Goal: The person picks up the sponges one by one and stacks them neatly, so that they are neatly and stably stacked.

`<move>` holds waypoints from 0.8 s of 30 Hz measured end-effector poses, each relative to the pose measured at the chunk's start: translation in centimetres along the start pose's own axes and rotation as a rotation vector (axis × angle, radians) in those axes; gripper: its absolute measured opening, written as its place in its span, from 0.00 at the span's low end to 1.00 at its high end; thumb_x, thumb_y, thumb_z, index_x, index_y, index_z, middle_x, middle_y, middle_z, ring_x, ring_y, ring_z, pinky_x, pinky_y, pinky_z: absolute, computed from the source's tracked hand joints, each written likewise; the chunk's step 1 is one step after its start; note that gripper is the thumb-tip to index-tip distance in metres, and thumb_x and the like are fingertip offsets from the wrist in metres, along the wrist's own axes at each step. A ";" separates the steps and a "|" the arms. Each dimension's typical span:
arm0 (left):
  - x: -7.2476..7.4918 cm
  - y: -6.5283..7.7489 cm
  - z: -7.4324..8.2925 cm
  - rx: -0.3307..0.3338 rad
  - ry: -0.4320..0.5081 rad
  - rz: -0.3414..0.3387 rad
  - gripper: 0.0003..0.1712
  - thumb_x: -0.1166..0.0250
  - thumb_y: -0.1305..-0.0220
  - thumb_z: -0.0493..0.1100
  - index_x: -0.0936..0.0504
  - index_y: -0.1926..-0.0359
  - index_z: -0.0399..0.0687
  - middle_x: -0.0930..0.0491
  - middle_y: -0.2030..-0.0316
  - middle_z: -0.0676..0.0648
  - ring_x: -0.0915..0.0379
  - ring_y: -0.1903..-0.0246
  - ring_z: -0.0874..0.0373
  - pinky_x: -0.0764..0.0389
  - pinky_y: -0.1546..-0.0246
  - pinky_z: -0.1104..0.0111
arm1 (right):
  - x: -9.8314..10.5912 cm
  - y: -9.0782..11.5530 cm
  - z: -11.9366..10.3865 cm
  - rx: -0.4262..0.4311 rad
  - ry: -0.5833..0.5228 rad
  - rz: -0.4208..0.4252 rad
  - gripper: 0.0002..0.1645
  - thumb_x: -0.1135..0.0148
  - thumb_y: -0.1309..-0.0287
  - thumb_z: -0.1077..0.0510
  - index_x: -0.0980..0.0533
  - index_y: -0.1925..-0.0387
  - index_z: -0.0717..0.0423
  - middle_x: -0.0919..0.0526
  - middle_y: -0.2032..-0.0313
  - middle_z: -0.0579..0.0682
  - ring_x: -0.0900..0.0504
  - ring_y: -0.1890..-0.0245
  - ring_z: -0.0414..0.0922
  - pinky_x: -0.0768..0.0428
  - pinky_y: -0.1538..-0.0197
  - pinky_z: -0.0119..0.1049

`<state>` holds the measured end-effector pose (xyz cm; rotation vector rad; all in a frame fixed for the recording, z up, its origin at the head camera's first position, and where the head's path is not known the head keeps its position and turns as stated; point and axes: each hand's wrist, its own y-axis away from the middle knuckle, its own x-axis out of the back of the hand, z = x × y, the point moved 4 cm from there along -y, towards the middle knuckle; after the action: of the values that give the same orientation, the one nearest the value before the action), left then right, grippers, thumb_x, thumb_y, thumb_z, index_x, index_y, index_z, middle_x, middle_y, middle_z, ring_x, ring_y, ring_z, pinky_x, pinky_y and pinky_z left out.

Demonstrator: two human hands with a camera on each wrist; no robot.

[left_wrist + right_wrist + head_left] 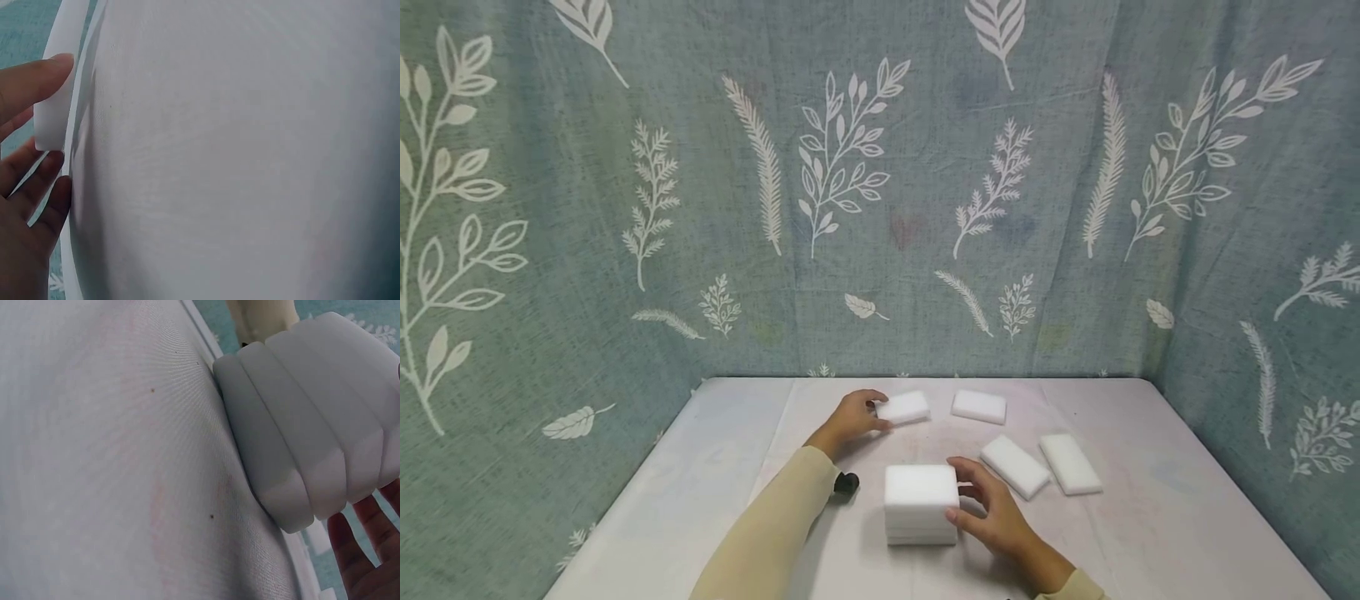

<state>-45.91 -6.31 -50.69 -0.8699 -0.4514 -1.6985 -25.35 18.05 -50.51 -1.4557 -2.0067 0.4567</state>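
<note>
Near the table's far edge, my left hand (855, 414) holds the left end of a white block-shaped sponge (906, 407). The left wrist view shows the thumb against the broad face of this sponge (56, 119), other fingers behind and below it. Closer in stands a neat stack of white sponges (921, 504), several layers high. My right hand (994, 510) holds the stack's right end, thumb at the front corner and index finger at the back one. Fingertips touch the ends of the stacked sponges (312, 419) in the right wrist view.
Three loose white sponges lie on the table: one at the back (979, 407), one slanted (1015, 467) right of the stack, and one farther right (1070, 464). A small black object (847, 483) shows beside the left sleeve. Leaf-patterned cloth (880, 208) surrounds the white-covered table (1187, 517).
</note>
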 end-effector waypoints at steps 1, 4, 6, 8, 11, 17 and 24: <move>0.1 0.2 0.0 -0.002 0.009 0.002 0.30 0.20 0.54 0.48 0.17 0.48 0.49 0.21 0.50 0.47 0.26 0.51 0.51 0.26 0.47 0.56 | 0.0 0.0 0.0 0.007 0.004 -0.002 0.37 0.31 0.48 0.68 0.34 0.37 0.67 0.24 0.47 0.59 0.23 0.49 0.47 0.20 0.49 0.42; 0.4 0.6 0.1 -0.010 0.026 0.007 0.28 0.21 0.53 0.48 0.17 0.49 0.49 0.21 0.49 0.47 0.26 0.50 0.50 0.26 0.47 0.56 | -0.1 0.0 -0.1 0.023 0.018 0.002 0.37 0.31 0.49 0.69 0.35 0.37 0.67 0.23 0.48 0.59 0.23 0.49 0.48 0.20 0.49 0.42; 0.6 0.8 0.1 -0.019 0.019 0.009 0.28 0.21 0.52 0.48 0.17 0.48 0.49 0.21 0.48 0.47 0.26 0.49 0.50 0.26 0.47 0.56 | -0.1 0.0 -0.1 0.037 0.036 0.004 0.37 0.32 0.50 0.70 0.35 0.37 0.69 0.23 0.48 0.61 0.22 0.50 0.48 0.20 0.50 0.42; 0.8 1.0 0.1 -0.032 0.018 0.015 0.27 0.22 0.52 0.48 0.17 0.49 0.50 0.21 0.48 0.48 0.26 0.49 0.51 0.26 0.47 0.57 | -0.1 0.0 0.0 0.030 0.040 0.004 0.37 0.32 0.49 0.69 0.34 0.37 0.68 0.23 0.48 0.59 0.22 0.50 0.48 0.20 0.50 0.42; 1.2 1.6 0.2 -0.072 0.027 0.023 0.27 0.21 0.52 0.47 0.17 0.50 0.48 0.21 0.48 0.47 0.26 0.49 0.50 0.26 0.47 0.57 | -0.2 -0.1 0.0 0.016 0.032 -0.001 0.36 0.32 0.48 0.68 0.34 0.37 0.66 0.23 0.48 0.58 0.22 0.49 0.48 0.20 0.49 0.42; 1.8 2.8 0.8 -0.142 0.061 0.018 0.26 0.21 0.52 0.47 0.17 0.50 0.49 0.21 0.49 0.50 0.27 0.49 0.52 0.23 0.50 0.60 | -0.2 -0.1 0.1 0.004 0.018 0.000 0.36 0.32 0.47 0.66 0.34 0.37 0.65 0.24 0.47 0.57 0.22 0.49 0.48 0.21 0.48 0.42; 2.5 4.0 2.1 -0.215 0.064 0.011 0.25 0.22 0.51 0.45 0.17 0.51 0.50 0.22 0.48 0.51 0.28 0.49 0.53 0.23 0.51 0.60 | -0.2 0.0 0.3 0.001 0.024 -0.006 0.35 0.32 0.46 0.66 0.34 0.38 0.69 0.24 0.47 0.56 0.23 0.49 0.47 0.21 0.48 0.41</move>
<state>-41.78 -7.70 -48.01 -0.9673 -0.2222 -1.7814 -25.52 17.89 -50.78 -1.4477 -1.9910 0.4354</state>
